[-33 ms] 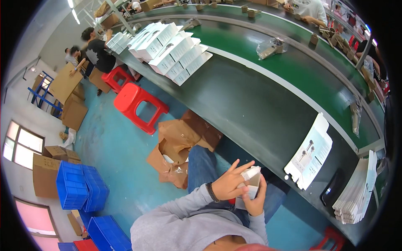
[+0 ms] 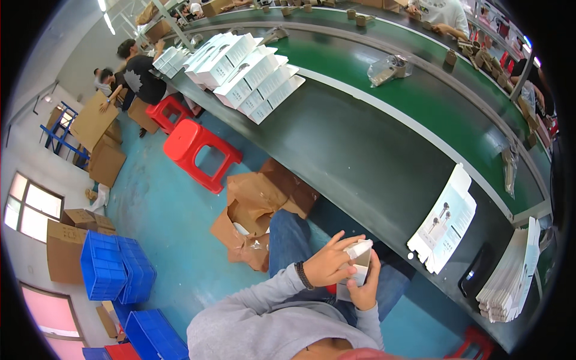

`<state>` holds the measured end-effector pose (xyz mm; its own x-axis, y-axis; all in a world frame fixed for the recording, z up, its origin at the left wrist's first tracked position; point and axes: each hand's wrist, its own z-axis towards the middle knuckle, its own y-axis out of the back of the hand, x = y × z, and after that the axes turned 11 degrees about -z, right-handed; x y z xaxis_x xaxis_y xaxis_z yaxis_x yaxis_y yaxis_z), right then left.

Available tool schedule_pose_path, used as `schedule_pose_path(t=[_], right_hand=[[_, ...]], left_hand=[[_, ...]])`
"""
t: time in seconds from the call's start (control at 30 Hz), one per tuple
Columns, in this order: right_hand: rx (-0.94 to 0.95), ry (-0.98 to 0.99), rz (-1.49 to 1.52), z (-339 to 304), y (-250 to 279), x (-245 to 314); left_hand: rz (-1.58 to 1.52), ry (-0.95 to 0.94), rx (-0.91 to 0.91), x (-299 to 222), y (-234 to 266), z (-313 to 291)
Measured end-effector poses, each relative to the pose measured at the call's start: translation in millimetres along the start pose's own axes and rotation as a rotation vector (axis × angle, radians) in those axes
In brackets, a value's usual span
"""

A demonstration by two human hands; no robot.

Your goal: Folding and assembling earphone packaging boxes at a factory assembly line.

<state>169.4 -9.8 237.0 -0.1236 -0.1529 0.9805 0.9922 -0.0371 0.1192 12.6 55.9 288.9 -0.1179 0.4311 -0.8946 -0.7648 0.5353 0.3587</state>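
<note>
Above my lap I hold a small white carton (image 2: pixel 362 262), its top end open and a flap standing up. My right hand (image 2: pixel 366 289) is closed round its near side, thumb on the front wall and fingers behind. From the left, my left hand (image 2: pixel 327 265) grips the carton at its flap, fingertips on the flap's edge. Whether anything lies inside the carton cannot be made out. To the right on the bench (image 2: pixel 336 138) are flattened printed cartons (image 2: pixel 445 219), and a thick stack of more flat cartons (image 2: pixel 507 279) lies beyond a black phone (image 2: pixel 477 270).
Finished white boxes (image 2: pixel 249 78) are piled at the bench's far left. A green conveyor (image 2: pixel 432 90) runs behind, carrying a bagged part (image 2: pixel 387 71). On the floor stand an opened brown carton (image 2: pixel 249 204), red stools (image 2: pixel 201 150) and blue crates (image 2: pixel 105 264). Other people work farther off.
My left fingers have shifted slightly at the carton's flap, and the carton has tilted a little. The rest stays in place.
</note>
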Motion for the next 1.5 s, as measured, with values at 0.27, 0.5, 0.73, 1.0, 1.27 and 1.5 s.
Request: schedule_pose_path(t=[0.27,0.5,0.73,1.0,1.27,1.5], right_hand=[[-0.064,-0.053,0.179,38.1,-24.5,20.8],[-0.131,-0.018,0.183,39.8,-42.2,10.6],[-0.142,-0.116,0.129,42.5,-54.3,3.4],[-0.007,-0.114,0.004,52.2,-49.3,-12.4],[0.175,-0.538,0.484,56.2,-44.5,-7.2],[0.072,-0.426,0.59,31.9,-37.9,-15.5]], left_hand=[[-0.3,-0.09,-0.467,8.0,-14.3,-1.5],[-0.295,-0.09,-0.552,14.8,-11.2,-2.9],[-0.338,-0.049,-0.682,28.7,-12.7,-7.5],[0.087,0.03,-0.324,42.1,17.7,-13.1],[-0.23,0.004,-0.242,36.0,20.7,-4.9],[-0.19,0.014,-0.263,23.1,15.3,-0.7]])
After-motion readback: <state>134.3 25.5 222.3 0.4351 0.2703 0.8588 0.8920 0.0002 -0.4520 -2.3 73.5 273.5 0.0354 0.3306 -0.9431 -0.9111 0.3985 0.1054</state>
